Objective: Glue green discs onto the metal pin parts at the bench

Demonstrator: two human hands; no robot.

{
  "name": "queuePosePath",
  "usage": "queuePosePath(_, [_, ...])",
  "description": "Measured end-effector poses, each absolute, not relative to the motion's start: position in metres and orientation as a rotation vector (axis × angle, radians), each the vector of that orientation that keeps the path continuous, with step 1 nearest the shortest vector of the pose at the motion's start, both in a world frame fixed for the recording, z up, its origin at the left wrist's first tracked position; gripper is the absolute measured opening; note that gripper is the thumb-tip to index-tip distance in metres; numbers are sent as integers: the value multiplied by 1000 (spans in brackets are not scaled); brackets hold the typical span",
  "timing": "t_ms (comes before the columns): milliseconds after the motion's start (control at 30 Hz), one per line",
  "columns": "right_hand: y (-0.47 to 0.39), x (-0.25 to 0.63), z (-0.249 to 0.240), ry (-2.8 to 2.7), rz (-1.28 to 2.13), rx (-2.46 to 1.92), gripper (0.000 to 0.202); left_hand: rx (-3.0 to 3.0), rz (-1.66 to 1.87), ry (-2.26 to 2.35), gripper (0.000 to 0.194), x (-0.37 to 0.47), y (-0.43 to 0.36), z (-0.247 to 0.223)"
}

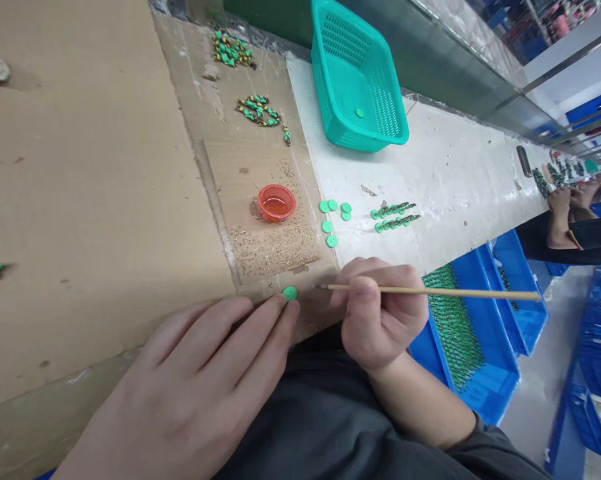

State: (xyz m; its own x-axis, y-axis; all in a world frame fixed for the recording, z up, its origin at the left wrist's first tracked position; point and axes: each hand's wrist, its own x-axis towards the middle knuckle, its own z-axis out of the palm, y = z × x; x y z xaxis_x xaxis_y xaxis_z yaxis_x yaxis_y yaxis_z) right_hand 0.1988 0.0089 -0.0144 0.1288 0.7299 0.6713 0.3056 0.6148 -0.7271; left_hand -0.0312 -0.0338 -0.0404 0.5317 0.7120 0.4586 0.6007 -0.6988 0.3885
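My left hand [205,380] rests at the table's near edge, its fingertips closed on a small green button-like disc [290,293]. In my right hand [380,317] is a thin paintbrush [460,293] with a wooden handle, pinched between thumb and fingers. Its dark tip points left toward the disc and stays a short gap away from it. Beyond the hands, a small red cup [276,217] contains some liquid. Several loose green discs [332,241] lie to the cup's right, near two rows of green pieces with dark, twisted ends [394,225].
A teal basket [368,141] with one green disc inside stands at the back. Small green, yellow and dark figures [258,111] lie on the cardboard [105,167]. Blue trays [500,393], one full of green pieces, are at the right. Another person's hands [560,200] are farther along the table.
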Motion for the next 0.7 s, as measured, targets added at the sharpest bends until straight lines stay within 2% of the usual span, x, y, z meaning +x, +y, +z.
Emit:
queuePosePath(133, [0, 207, -12, -1379, 477, -977, 20, 2855, 828, 1113, 47, -20, -22, -25])
queuePosePath(433, [-30, 227, 0, -1362, 470, -977, 15, 2780, 521, 1062, 24, -28, -15, 12])
queuePosePath(600, [-39, 228, 6, -1406, 443, -967, 14, 2848, 473, 857, 25, -42, 8, 15])
queuePosePath(700, [-48, 230, 10, -1380, 453, -1031, 17, 2801, 489, 980, 27, -60, 5, 17])
